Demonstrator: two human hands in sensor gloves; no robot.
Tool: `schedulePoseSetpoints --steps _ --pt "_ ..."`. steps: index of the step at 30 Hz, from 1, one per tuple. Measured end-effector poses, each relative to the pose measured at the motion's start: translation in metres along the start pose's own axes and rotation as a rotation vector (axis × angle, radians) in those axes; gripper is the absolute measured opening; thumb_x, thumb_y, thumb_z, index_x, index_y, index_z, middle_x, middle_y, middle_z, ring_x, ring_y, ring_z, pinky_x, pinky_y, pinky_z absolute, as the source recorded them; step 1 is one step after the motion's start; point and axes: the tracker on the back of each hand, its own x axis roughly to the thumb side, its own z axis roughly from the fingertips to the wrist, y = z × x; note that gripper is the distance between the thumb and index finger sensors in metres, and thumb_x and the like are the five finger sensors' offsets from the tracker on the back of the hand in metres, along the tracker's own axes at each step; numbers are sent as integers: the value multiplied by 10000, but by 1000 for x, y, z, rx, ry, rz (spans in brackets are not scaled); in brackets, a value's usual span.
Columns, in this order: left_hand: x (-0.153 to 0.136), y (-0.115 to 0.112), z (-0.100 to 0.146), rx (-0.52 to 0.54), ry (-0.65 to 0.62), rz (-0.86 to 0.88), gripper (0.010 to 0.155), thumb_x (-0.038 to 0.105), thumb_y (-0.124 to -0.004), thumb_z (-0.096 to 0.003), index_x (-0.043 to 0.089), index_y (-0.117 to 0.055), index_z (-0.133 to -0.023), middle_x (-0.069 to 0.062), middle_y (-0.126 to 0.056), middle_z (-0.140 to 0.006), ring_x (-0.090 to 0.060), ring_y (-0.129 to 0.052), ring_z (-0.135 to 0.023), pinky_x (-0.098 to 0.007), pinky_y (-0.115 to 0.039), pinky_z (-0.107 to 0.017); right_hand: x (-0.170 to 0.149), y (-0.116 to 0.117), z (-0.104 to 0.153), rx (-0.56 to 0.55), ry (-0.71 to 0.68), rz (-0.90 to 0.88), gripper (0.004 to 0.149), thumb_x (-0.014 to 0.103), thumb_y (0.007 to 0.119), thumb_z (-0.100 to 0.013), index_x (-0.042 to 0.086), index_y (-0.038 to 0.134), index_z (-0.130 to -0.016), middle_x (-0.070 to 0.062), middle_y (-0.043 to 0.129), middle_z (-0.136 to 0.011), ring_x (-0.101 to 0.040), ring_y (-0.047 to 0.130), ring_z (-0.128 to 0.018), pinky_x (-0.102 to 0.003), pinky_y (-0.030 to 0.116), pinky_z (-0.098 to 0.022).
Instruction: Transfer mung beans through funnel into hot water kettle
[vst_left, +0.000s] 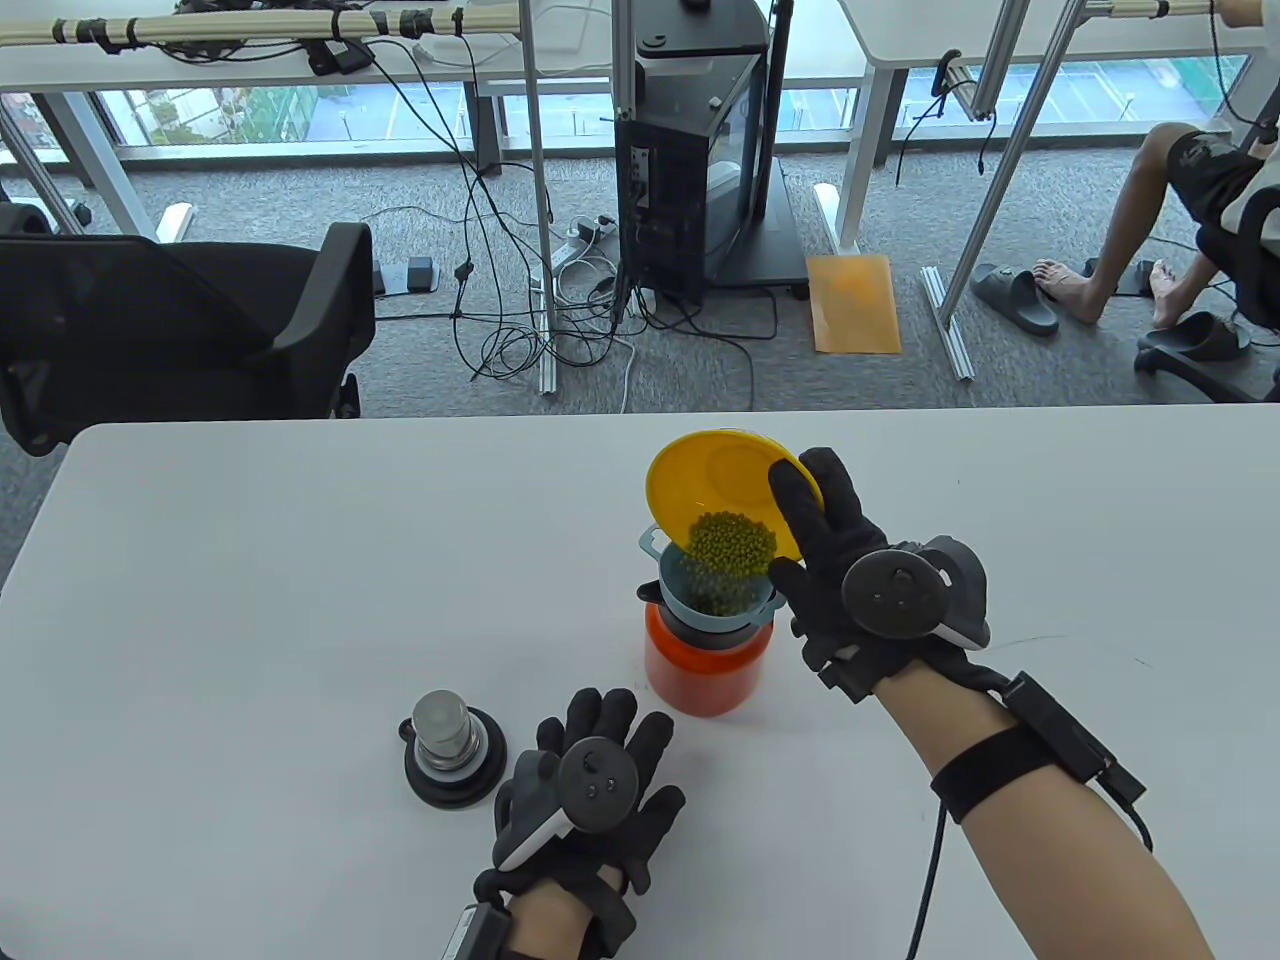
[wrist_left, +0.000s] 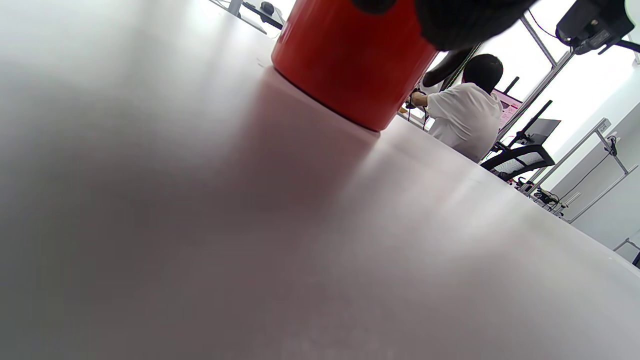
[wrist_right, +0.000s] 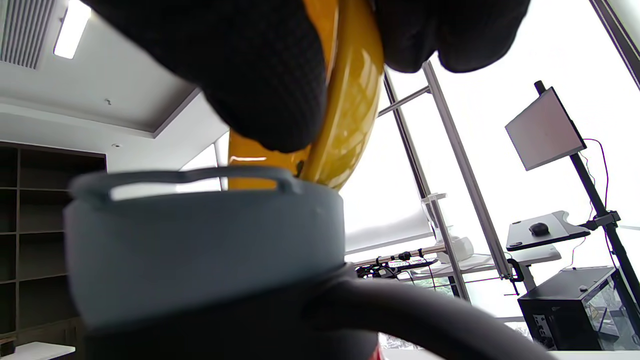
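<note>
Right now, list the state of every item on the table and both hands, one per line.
yellow plate: tilted, pouring
mung beans: sliding into the funnel
funnel: seated in the kettle mouth
orange kettle: upright, lid off
kettle lid: resting on the table
right hand: grips the plate
left hand: flat on the table, holding nothing

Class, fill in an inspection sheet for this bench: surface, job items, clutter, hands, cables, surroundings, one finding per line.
Surface: white table, no spills seen.
Job items: yellow plate tilted over the blue-grey funnel, which sits in the mouth of the orange kettle; mung beans sliding from plate into funnel.
Clutter: kettle lid lies left of the kettle.
Hands: right hand holds the plate's rim; left hand rests on the table, holding nothing.
Cables: glove lead along the right forearm; cable tangle on the floor.
Surroundings: black office chair, computer tower, seated person.
</note>
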Motion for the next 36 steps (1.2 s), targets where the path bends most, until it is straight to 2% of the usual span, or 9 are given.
schedulePoseSetpoints --steps 6,8,14,18,20,26,31,36 --pt "0 0 0 -1 -1 -1 760 546 -680 -471 318 -341 -1111 -36 -126 -1174 -393 -40 -1062 -665 -99 -699 9 -5 1 -28 -73 118 972 145 917 -411 178 198 -1064 -259 49 -1023 -515 428 -977 -643 503 -664" --pt "0 0 0 -2 0 2 761 545 -681 -471 315 -342 -1112 -39 -127 -1174 -394 -39 -1062 -666 -97 -698 9 -6 2 -46 -51 91 969 152 914 -412 172 198 -1063 -263 50 -1021 -515 424 -974 -641 499 -664" --pt "0 1 0 -2 1 3 759 545 -681 -471 318 -343 -1111 -37 -126 -1174 -394 -40 -1062 -665 -99 -699 -16 -14 9 -111 171 -177 953 167 911 -414 132 220 -1068 -312 95 -1017 -529 476 -957 -639 509 -653" --pt "-1 1 -1 -2 0 3 760 545 -680 -471 317 -342 -1111 -38 -128 -1174 -392 -40 -1063 -665 -99 -699 -44 -18 25 -158 350 -347 932 198 904 -423 84 241 -1067 -349 150 -1008 -535 527 -943 -640 527 -642" --pt "-1 1 -1 -2 -1 2 761 545 -681 -470 317 -342 -1112 -37 -128 -1174 -394 -39 -1062 -665 -99 -699 -56 -18 34 -163 412 -364 920 222 900 -429 65 256 -1067 -362 174 -1001 -536 557 -933 -637 541 -637" --pt "-1 1 -1 -2 -1 3 759 545 -681 -470 316 -345 -1111 -38 -129 -1174 -394 -42 -1062 -665 -100 -699 -96 -8 78 -123 621 -399 899 239 890 -438 30 281 -1065 -385 204 -989 -540 596 -915 -637 561 -623" --pt "0 1 -1 -8 0 0 760 545 -682 -471 317 -342 -1111 -37 -129 -1174 -393 -42 -1063 -666 -101 -699 -115 12 112 3 721 -395 901 237 896 -435 19 292 -1068 -393 196 -986 -540 617 -906 -637 568 -619" --pt "0 1 -1 -9 0 -2 761 545 -684 -471 315 -343 -1111 -39 -129 -1174 -394 -41 -1063 -666 -100 -698 -121 29 132 119 791 -404 905 249 898 -436 -8 299 -1064 -409 209 -974 -543 633 -895 -642 567 -613"
